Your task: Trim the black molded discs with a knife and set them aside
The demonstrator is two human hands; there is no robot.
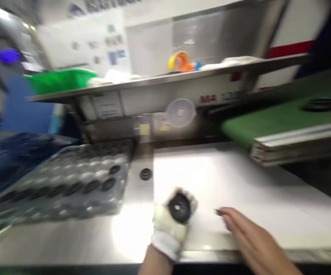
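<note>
Tightly, your gloved left hand (165,229) grips a round black disc (179,207), face up; your bare right hand (250,240) pinches a dark sliver (218,212).

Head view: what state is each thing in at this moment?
left hand: white-gloved, gripping the black round part
black round part: held, centre hole showing
right hand: bare, fingers extended, blurred
clear plastic tray: holding rows of black round parts
loose black round part: lying on the steel table
white fan: cannot tell if running
</note>
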